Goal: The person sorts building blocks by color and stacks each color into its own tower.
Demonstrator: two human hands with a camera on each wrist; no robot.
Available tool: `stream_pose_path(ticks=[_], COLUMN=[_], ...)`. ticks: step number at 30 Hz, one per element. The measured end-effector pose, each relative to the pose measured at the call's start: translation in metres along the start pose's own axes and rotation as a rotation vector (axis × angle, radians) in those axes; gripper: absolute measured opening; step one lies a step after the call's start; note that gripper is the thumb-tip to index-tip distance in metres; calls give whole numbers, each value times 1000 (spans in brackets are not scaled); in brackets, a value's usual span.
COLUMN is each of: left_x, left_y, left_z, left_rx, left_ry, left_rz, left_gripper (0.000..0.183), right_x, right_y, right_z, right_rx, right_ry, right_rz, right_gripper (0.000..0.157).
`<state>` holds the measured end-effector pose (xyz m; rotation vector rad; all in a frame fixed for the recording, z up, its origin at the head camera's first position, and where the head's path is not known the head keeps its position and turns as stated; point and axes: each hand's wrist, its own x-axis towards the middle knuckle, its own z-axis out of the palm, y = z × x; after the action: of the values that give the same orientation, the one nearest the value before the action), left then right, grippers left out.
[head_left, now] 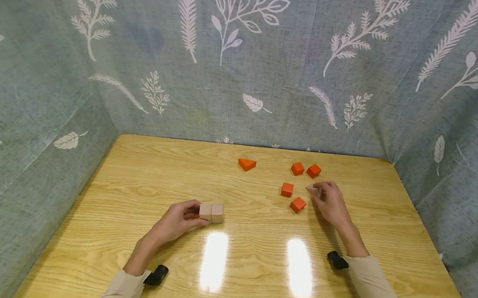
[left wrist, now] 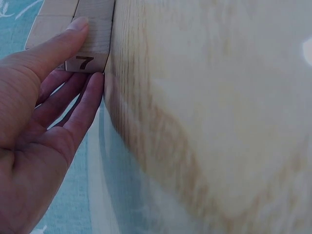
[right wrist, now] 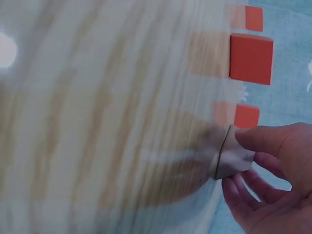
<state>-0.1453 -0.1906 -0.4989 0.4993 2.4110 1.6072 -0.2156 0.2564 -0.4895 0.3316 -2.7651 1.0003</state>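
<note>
Near the table's middle my left hand (head_left: 178, 221) grips a pair of plain wooden blocks (head_left: 211, 212) set side by side, thumb on the near side and fingers on the far side. The left wrist view shows a dark 7 on the end of one wooden block (left wrist: 84, 62), with the thumb lying along it. Farther right, my right hand (head_left: 330, 203) pinches a small plain wooden block (right wrist: 235, 155) between thumb and fingers, low over the table. Several red cubes (head_left: 287, 189) lie just left of and beyond that hand.
A red triangular block (head_left: 246, 164) lies toward the back of the wooden table (head_left: 154, 174). Grey-green leaf-patterned cloth (head_left: 208, 107) hangs behind the table and along both sides. Two bright light reflections show on the tabletop between the forearms.
</note>
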Motion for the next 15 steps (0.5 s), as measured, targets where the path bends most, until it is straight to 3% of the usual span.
stream_pose_path(ticks=[6, 15], left_x=[0, 0], left_y=[0, -1], left_z=[0, 0], left_rx=[-4, -7], left_ry=[-2, -4], left_rz=[5, 12], left_gripper=[31, 32], right_x=[1, 1], right_y=[4, -20], right_z=[0, -4], right_rx=[-15, 153], right_ry=[2, -22], right_rz=[-12, 22], right_gripper=[25, 27])
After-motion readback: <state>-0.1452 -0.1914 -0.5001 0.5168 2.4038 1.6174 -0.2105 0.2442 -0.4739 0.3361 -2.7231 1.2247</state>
